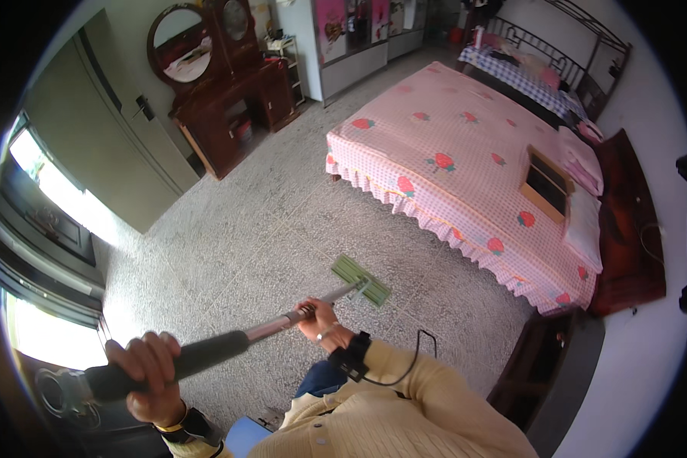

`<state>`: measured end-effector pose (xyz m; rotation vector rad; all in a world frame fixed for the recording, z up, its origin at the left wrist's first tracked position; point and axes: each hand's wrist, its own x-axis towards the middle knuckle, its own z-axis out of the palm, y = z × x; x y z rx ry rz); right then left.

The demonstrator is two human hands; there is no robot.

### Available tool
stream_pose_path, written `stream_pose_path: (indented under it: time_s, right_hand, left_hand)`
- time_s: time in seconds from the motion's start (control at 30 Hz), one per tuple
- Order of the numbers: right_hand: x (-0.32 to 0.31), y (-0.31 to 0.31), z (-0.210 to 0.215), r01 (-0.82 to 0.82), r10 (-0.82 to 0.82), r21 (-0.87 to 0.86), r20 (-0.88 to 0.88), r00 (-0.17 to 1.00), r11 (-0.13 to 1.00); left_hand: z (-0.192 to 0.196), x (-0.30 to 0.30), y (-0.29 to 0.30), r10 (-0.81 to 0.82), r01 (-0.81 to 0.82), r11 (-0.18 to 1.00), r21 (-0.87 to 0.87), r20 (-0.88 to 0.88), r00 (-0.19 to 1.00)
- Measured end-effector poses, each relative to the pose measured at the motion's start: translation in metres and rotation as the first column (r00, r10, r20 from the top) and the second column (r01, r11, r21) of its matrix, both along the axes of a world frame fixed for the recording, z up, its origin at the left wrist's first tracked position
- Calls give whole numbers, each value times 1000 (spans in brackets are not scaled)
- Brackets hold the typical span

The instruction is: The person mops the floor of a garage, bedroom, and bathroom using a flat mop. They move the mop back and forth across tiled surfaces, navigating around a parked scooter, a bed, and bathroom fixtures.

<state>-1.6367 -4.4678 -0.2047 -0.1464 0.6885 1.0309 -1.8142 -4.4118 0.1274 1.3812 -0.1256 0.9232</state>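
Observation:
A flat mop slants across the lower middle, with a green rectangular head [348, 269] resting on the floor. Its metal pole [271, 327] rises toward me into a thick black grip [210, 356] with a metal loop at the end. My left hand [149, 374] wraps around the black grip near that end. Farther down, my right hand [317, 319] is closed around the pole, not far above the mop head. Both wrists wear black straps; a dark cable loops beside my right forearm.
To the right stands a bed [466, 130] with a pink frilled cover, an open cardboard box [542, 183] on it. A brown dressing table [229, 114] stands at the back left, near a grey door [99, 130]. A dark wooden cabinet [546, 366] is at the lower right. Speckled floor [229, 229] lies between.

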Motion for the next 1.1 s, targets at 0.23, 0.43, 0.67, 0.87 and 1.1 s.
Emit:
stream_pose_path:
  time_s: [0.23,0.43,0.67,0.87,1.1]
  right_hand:
    - [81,209,3,-84,84,20,-6,996,996]
    - [123,415,0,-160,159,-27,-44,986,987]
    - [187,614,0,-312,315,-60,45,948,948]
    - [272,753,-40,-449,454,-82,63,889,890]
    - [419,876,-116,-610,630,-215,31,776,762]
  left_hand:
    - [-61,75,128,342,-412,911,37,-625,702]
    - [-60,164,267,325,90,898,430,-788,524]
    - [-30,281,487,822,-30,393,919,-336,460]
    - [-79,363,616,855,89,483,871,-491,166]
    - [-142,496,738,849,190,525,829,-524,-61]
